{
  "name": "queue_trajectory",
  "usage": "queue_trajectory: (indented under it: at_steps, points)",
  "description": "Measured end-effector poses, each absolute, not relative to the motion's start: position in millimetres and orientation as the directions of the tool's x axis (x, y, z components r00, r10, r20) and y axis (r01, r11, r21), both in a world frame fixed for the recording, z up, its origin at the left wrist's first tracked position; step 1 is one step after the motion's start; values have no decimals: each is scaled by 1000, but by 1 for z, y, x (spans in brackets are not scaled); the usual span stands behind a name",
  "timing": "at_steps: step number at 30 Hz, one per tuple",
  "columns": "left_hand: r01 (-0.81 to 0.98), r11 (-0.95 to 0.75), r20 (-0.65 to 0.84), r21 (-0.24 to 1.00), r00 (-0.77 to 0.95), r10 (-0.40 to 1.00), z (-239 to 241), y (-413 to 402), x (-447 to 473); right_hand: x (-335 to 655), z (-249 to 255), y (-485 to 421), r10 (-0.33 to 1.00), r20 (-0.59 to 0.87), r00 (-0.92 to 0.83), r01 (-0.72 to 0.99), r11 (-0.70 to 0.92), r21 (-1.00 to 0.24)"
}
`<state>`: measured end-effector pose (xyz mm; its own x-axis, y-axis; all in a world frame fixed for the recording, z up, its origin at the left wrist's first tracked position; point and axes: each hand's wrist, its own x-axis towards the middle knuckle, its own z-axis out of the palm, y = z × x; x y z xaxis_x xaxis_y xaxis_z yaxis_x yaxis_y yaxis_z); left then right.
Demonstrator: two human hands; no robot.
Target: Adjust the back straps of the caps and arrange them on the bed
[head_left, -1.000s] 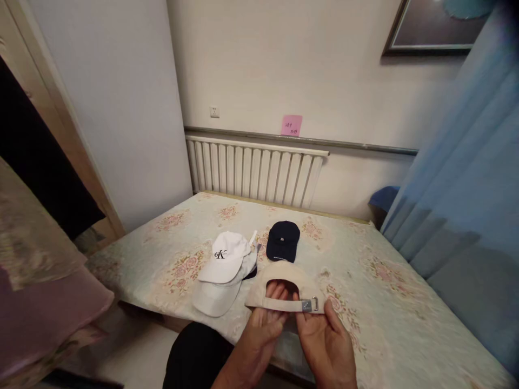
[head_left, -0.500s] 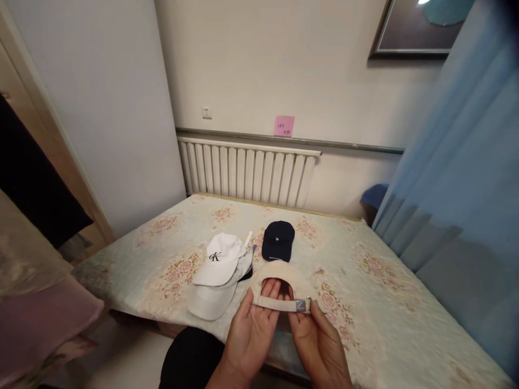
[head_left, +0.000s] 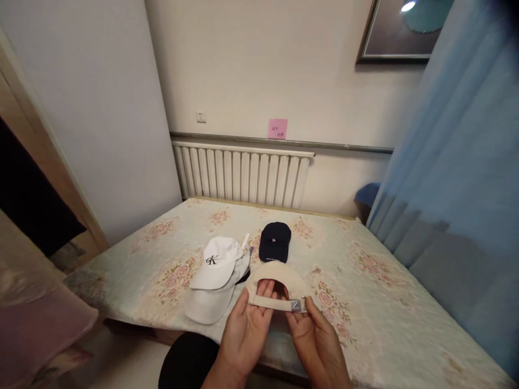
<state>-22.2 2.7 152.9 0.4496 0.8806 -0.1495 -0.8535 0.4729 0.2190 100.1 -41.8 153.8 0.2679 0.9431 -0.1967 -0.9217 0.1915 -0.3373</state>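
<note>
Between my hands is a cream baseball cap (head_left: 279,273), its back opening and strap facing me. My left hand (head_left: 247,332) grips the cap's left side, thumb at the strap end and fingers under and inside the opening. My right hand (head_left: 314,335) holds the right side, thumb beside the metal buckle and grey label. Just beyond lies a navy cap (head_left: 275,242) with small white lettering. To the left, a white cap (head_left: 221,262) with black "CK" letters rests on a paler cap (head_left: 206,305); a bit of something black shows beside them.
The caps lie on a bed with a floral cover (head_left: 381,319). A radiator (head_left: 243,173) and a pink note (head_left: 278,128) are at the wall. A blue curtain (head_left: 450,178) hangs at right, clothes (head_left: 40,319) at left. Something round and black (head_left: 188,362) is at the near edge.
The view has shifted slightly, so the scene sits a little further left. Both hands keep their hold on the cream cap; the other caps have not moved on the bed.
</note>
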Motion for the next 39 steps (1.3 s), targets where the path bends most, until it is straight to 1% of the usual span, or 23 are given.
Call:
queue_trajectory:
  at_steps: [3,6,8,10,13,16,22,27,31,36,39]
  points:
    - [-835,449,-63,319,454,889,150,0,-21,98,154,-43,959,-142,244,-927,188,-324]
    - [-780,380,29,497,452,891,147,-9,-19,94,151,-43,972,-101,213,-924,167,-343]
    - [-695,305,30,651,424,905,145,-16,-17,90,147,-42,977,-91,194,-914,146,-379]
    - [-598,241,10,765,385,923,142,-21,-15,87,143,-42,975,-95,199,-892,140,-430]
    - [-509,178,1,842,333,943,139,-22,-12,83,140,-42,962,-120,245,-849,154,-505]
    - [-477,152,14,866,327,945,138,-20,-8,80,140,-43,954,-119,277,-815,167,-555]
    - [-481,133,37,867,328,944,140,-21,-4,80,142,-45,941,-135,310,-772,166,-614]
    - [-486,171,13,857,353,935,136,-22,-5,81,142,-46,945,-126,301,-722,140,-678]
    - [-504,206,-19,839,352,936,132,-20,-4,80,139,-46,929,-149,339,-722,156,-674]
    - [-518,206,-17,830,345,938,134,-20,-2,79,136,-47,937,-124,327,-728,166,-666]
    - [-512,219,-29,831,352,935,136,-22,-2,78,139,-49,933,-147,329,-750,164,-641]
